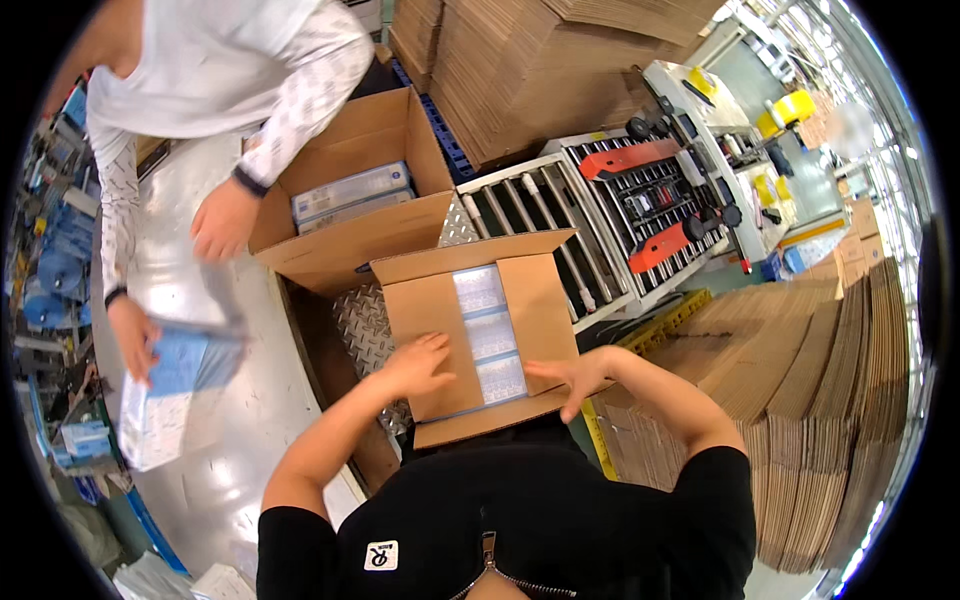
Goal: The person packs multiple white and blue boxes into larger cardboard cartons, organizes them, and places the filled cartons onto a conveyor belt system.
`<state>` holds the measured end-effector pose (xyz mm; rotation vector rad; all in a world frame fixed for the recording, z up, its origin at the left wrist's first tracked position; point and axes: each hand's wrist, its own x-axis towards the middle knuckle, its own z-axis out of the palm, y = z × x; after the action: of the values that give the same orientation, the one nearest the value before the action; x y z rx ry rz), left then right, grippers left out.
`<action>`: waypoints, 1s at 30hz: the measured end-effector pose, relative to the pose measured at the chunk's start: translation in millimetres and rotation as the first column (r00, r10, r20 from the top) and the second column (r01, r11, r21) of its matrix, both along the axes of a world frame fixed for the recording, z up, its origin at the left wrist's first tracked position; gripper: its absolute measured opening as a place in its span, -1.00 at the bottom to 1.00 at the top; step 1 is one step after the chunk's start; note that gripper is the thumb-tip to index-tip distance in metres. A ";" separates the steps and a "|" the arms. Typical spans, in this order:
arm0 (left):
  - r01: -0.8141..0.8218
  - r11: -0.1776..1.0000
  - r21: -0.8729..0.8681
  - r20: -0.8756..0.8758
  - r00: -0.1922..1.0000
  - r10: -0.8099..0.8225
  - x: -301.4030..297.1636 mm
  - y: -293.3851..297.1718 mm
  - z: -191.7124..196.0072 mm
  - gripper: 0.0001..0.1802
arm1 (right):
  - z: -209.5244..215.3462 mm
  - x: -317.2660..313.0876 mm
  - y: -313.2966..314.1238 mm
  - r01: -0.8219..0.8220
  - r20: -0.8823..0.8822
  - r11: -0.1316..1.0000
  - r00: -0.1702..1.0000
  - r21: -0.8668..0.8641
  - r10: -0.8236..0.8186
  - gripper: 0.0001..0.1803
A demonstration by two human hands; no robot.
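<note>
A cardboard box (540, 310) is sitting mid-view, its opening facing up toward the camera and its long axis running from between eight and nine o'clock to between two and three. Its side flaps are lying folded inward, and a row of blue-and-white packs (490, 338) is showing through the gap. The left hand (412, 368) is resting at the box's eight o'clock, its fingers spread on a flap; the right hand (580, 376) is reaching in at four, its fingers extended over the other flap. Both are grasping nothing. At eleven, an open carton (360, 245) is standing; at one, a roller conveyor (545, 205) is stretching away.
</note>
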<state>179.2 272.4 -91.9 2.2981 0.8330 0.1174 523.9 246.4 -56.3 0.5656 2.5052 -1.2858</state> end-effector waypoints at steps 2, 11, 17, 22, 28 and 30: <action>0.101 0.990 -0.097 -0.269 0.955 -0.124 7.5 26.9 21.3 -0.51 | 22.4 -3.7 18.3 0.276 0.058 0.948 0.956 0.157 -0.288 0.30; -0.041 0.969 0.242 -0.333 0.935 0.123 -18.8 44.0 39.2 -0.55 | -110.9 17.7 -7.8 0.895 -0.090 -0.140 -0.196 -0.424 -0.977 0.03; -0.901 0.315 -0.297 0.251 0.245 0.937 14.9 -33.8 -78.4 -0.43 | -93.9 8.4 43.0 0.987 -0.056 -0.059 -0.068 -0.147 -0.996 -0.26; -0.580 0.079 -0.811 0.178 -0.115 0.977 131.8 -2.4 -64.9 -0.36 | -97.4 101.9 148.2 0.957 -0.264 0.291 0.280 -0.005 -0.923 -0.42; -0.472 0.252 -0.845 0.331 -0.092 0.939 293.0 102.7 -75.8 -0.31 | -69.2 241.6 257.9 0.712 -0.321 0.134 0.466 0.690 -0.824 -0.40; -0.523 0.313 -0.793 0.385 -0.032 0.922 351.8 146.5 -84.2 -0.27 | -62.8 269.1 262.1 0.663 -0.253 0.185 0.507 0.725 -0.824 -0.35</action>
<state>531.0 418.9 -176.1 0.7517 1.2947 1.3310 792.9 508.6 -119.1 2.2602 2.4861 -0.0956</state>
